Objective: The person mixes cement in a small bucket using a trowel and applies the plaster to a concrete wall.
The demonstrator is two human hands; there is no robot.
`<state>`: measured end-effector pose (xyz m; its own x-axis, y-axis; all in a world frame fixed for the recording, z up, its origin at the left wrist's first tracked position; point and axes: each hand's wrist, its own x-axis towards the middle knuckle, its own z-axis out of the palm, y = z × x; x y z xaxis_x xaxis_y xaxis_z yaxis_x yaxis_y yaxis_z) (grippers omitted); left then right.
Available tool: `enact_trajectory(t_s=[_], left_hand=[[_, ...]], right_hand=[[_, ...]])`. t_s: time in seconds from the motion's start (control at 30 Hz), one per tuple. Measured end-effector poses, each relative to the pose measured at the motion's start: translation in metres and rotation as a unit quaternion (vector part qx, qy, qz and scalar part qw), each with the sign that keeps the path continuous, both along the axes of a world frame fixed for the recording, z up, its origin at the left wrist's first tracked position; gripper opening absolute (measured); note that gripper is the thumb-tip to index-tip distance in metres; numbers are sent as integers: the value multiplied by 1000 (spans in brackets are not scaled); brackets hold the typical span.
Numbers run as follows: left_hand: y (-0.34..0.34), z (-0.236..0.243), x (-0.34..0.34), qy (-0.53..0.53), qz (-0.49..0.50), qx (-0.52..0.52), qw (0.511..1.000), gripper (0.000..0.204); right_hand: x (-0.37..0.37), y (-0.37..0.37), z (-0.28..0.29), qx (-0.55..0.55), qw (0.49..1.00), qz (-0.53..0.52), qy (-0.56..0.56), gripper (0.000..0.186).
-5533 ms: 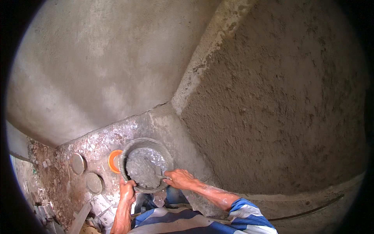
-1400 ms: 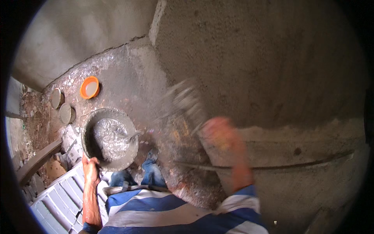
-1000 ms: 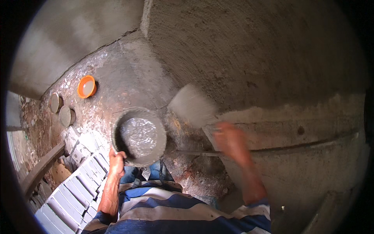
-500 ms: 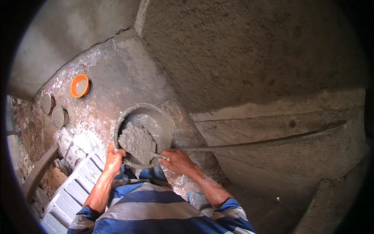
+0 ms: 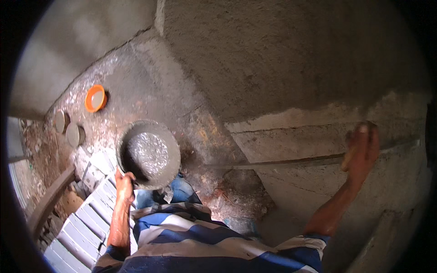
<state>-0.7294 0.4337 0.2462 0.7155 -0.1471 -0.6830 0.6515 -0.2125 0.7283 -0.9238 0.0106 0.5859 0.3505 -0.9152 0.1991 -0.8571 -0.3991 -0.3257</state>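
Observation:
My left hand (image 5: 124, 186) is closed on the near left rim of a round grey bucket (image 5: 174, 148), tilted slightly so its inside shows. Wet grey mortar (image 5: 148, 154) lies in it, shiny in the light. Far to the right, my right hand (image 5: 363, 148) is raised against the wall, its fingers wrapped round a trowel whose light handle end (image 5: 347, 161) pokes out below them. The blade is hidden behind the hand and blurred. Around it, the lower wall (image 5: 309, 136) shows a paler band beneath the rough, darker plaster (image 5: 291, 59).
An orange basin (image 5: 104, 98) with cloudy liquid stands on the floor at far left, near two small grey pails (image 5: 75, 135). White slatted boards (image 5: 82, 227) and a wooden beam (image 5: 52, 200) lie at my left. A long straight strip (image 5: 296, 162) runs along the lower wall.
My right hand has swung from the bucket out to the wall on the right, taking the trowel and its heap of mortar. The bucket has shifted slightly left in my left hand.

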Motion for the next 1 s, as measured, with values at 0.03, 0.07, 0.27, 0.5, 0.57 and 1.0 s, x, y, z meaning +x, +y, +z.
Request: enact_trajectory(t_s=[0.03, 0.07, 0.27, 0.5, 0.57, 1.0], left_hand=[[-4, 10, -1, 29, 8, 19, 999, 52], [-17, 10, -4, -17, 11, -35, 999, 49], [-62, 12, -15, -42, -69, -58, 995, 54], [-45, 23, 11, -49, -183, -35, 981, 45], [-29, 22, 19, -32, -97, -106, 989, 41], [48, 18, 29, -54, 74, -47, 995, 60]], right_hand=[[14, 9, 1, -23, 999, 1, 30, 27], [-9, 2, -30, -13, 977, 214, 22, 22], [78, 103, -237, 37, 783, 511, 353, 15], [71, 170, -291, 299, 766, 512, 250, 21], [79, 189, -271, 302, 775, 507, 225, 21], [-29, -107, -199, 284, 896, 298, -168, 26]])
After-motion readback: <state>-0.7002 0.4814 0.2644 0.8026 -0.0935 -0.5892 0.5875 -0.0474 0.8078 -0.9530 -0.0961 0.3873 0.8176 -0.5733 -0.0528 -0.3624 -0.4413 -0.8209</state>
